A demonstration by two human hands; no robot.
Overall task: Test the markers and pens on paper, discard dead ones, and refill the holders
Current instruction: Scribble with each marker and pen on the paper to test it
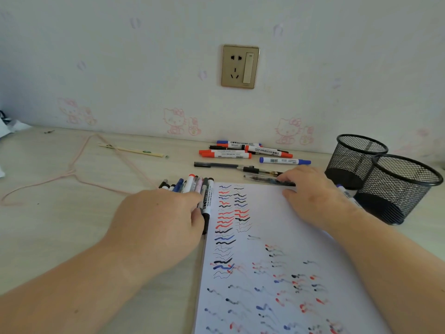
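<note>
1. Nearest the camera lies the paper (301, 273), a thin white sheet flat on the desk (72, 213) and covered in red, blue and black test squiggles. It looks light and floppy; a sleeve or forearm dragged across it would likely shift it or smear fresh ink.

2. Left hand (159, 218) rests palm-down over a bundle of pens and markers (190, 186) lying side by side just left of the sheet's edge. Its fingertips touch the black-capped marker on the bundle's right side; whether the fingers actually curl round anything is hidden beneath the hand, so I cannot tell.

3. These barrels are smooth, stiff, light plastic and round, so they will probably roll and slip apart. Gathering several at mid-barrel, with thumb under and fingers over, seems the safest hold.

4. Further back, a loose pile of whiteboard markers (243, 151) with red and blue caps lies near the wall, well apart from both hands.

5. Right hand (313, 191) lies at the sheet's top right corner, fingers extended towards a clear-barrelled pen (267, 180) and touching it, without a closed grasp visible.

6. Far right, two black mesh holders (395, 189) stand upright and touching; light wire, likely to tip if pens are dropped in hard.
</note>
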